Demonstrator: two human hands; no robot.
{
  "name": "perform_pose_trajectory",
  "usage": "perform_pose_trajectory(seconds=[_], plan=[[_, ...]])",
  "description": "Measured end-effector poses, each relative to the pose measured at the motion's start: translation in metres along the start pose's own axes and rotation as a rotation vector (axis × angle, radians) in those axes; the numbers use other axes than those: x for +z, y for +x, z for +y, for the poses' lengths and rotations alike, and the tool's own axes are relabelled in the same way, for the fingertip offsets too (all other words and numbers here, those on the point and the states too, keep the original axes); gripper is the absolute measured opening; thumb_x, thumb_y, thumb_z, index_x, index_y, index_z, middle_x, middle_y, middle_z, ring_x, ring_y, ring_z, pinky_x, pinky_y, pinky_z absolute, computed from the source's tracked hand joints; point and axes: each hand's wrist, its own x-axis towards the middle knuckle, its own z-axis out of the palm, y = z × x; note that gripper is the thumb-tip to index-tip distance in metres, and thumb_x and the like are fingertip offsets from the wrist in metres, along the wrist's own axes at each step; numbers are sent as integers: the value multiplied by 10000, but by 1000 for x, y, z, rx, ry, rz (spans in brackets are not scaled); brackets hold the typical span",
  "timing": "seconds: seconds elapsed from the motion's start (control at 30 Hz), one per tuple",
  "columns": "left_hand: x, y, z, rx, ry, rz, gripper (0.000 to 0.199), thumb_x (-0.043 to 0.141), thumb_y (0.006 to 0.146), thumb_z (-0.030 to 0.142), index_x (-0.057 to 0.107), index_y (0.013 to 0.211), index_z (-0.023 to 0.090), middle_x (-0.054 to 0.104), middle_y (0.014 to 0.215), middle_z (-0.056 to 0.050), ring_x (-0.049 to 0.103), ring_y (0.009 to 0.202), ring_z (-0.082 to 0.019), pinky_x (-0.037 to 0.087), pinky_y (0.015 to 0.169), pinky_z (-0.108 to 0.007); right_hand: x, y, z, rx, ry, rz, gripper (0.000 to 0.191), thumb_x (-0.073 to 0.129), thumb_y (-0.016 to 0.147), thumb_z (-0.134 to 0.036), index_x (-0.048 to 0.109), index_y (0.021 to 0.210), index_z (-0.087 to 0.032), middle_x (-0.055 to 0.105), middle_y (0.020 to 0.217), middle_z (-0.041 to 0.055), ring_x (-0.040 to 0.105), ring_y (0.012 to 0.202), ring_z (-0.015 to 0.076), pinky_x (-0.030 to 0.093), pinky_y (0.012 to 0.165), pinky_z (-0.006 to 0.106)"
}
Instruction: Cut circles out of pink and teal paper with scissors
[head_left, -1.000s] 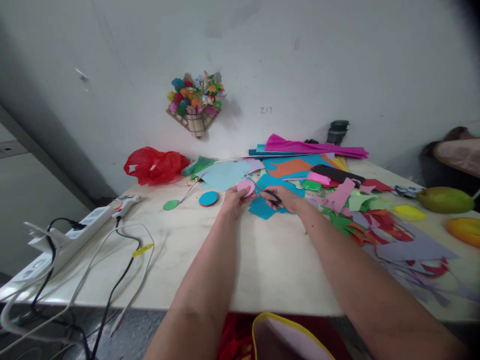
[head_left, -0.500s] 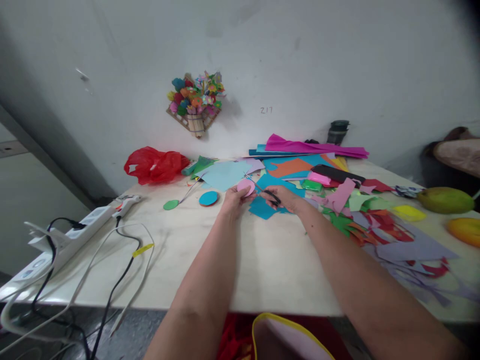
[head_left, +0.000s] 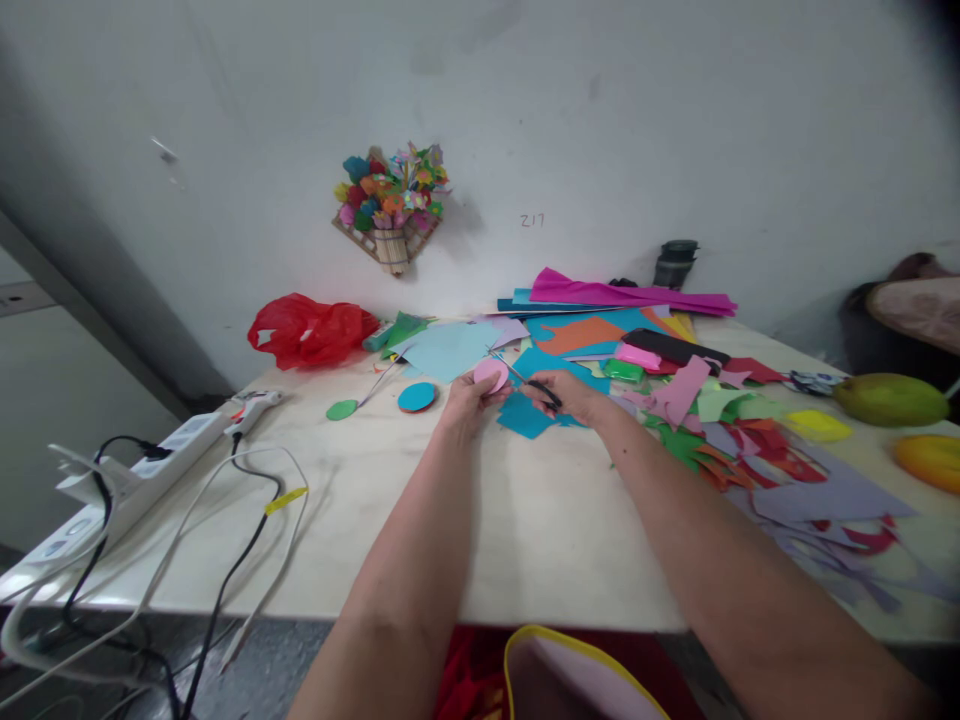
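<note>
The pink disc (head_left: pixel 489 374) was over the table (head_left: pixel 547 530), pinched in the fingers of the left hand (head_left: pixel 466 402). The right hand (head_left: pixel 568 394) had its fingers wrapped around the scissors (head_left: pixel 547 393), blades (head_left: pixel 514 371) perhaps touching the disc. Left lay a blue disc (head_left: pixel 416 397), then a green disc (head_left: pixel 342 410).

The hands (head_left: pixel 470 396) (head_left: pixel 568 394) partly hide the scissors (head_left: pixel 543 388) and pink paper disc (head_left: pixel 488 370).
</note>
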Motion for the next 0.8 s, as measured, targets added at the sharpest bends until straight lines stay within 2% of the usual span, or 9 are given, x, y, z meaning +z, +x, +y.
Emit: perform_pose_trajectory(seconds=[0.23, 0.57, 0.8], plan=[[-3, 1, 0, -6, -2, -19, 224, 772, 704, 144, 676, 893, 70, 721, 762, -125, 706, 646, -181, 558, 579, -220, -1, -2, -1, -12, -21, -1, 321, 738, 683, -430, 543, 619, -184, 479, 441, -36, 393, 377, 80, 280, 364, 225], [-7, 3, 0, -37, 2, -48, 312, 795, 692, 159, 650, 957, 80, 708, 751, -103, 708, 649, -178, 561, 561, -204, -5, 1, 3, -12, -46, -12, 341, 783, 644, -414, 534, 611, -184, 482, 451, -39, 394, 380, 75, 271, 358, 220], [-9, 3, 1, -34, 8, -58, 258, 755, 713, 132, 666, 948, 71, 715, 780, -122, 700, 642, -172, 545, 538, -198, -9, 6, 11, -17, -36, -20, 314, 756, 667, -424, 563, 639, -178, 500, 473, -28, 401, 389, 78, 280, 359, 223]])
